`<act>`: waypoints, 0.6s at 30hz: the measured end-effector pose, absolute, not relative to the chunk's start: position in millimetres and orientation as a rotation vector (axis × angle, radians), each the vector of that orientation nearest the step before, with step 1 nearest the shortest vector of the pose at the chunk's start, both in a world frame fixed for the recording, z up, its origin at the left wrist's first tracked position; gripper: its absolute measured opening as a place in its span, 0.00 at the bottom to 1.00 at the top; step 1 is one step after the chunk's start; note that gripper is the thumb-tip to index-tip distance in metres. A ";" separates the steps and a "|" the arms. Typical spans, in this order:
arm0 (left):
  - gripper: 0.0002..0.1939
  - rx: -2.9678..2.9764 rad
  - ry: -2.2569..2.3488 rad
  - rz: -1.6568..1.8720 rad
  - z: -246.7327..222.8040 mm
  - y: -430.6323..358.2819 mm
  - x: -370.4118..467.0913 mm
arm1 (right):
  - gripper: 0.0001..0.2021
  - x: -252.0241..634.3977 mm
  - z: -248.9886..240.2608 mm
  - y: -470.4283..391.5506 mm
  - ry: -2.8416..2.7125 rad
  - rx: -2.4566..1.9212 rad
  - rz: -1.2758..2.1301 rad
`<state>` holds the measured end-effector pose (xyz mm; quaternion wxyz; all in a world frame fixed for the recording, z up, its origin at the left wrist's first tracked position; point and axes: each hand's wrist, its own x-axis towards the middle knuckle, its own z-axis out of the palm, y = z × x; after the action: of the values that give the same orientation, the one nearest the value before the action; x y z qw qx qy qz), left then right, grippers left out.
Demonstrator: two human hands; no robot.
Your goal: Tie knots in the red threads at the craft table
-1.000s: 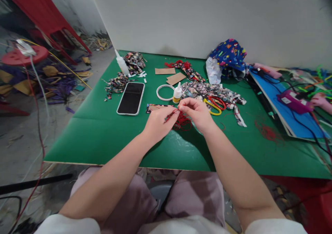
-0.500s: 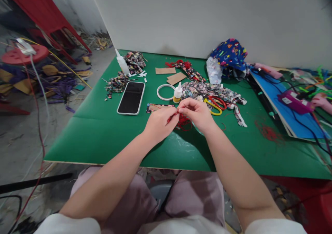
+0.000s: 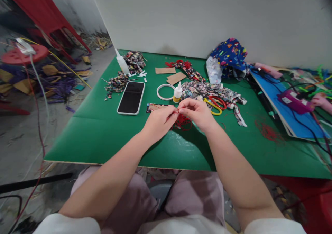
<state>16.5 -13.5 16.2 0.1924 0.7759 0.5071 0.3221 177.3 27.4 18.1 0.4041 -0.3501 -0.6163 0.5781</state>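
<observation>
Red thread [image 3: 183, 122] hangs in a loose tangle below my two hands, which meet above the middle of the table. My left hand [image 3: 160, 121] is closed in a pinch on the thread. Close against it, my right hand [image 3: 198, 113] pinches the same thread between thumb and fingers. Just beyond my left hand lies a flat strip of floral fabric with brown card on it [image 3: 155, 107]. A small glue bottle with a yellow label [image 3: 177, 92] stands behind my hands. Scissors with red and yellow handles [image 3: 215, 106] rest on bunched floral fabric [image 3: 220, 90] to the right.
A phone [image 3: 131, 98] lies left on the green table [image 3: 98, 133]. A white ring [image 3: 165, 92], brown card pieces [image 3: 176, 77] and a white squeeze bottle [image 3: 122, 65] sit farther back. To the right are a blue folder [image 3: 298, 113], cables and a purple device [image 3: 295, 101].
My hands stay in nearly the same place. The fingertips have moved slightly apart, and a bit of red thread now shows between them.
</observation>
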 end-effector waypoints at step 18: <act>0.04 1.551 1.387 1.304 15.1 -12.7 24.7 | 0.14 170.8 10.5 26.7 -1.522 -0.910 1.479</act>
<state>24.7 -12.7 15.1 0.3364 0.5949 0.5318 0.5001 170.8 26.7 10.5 0.4045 -0.3604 -0.6027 0.5859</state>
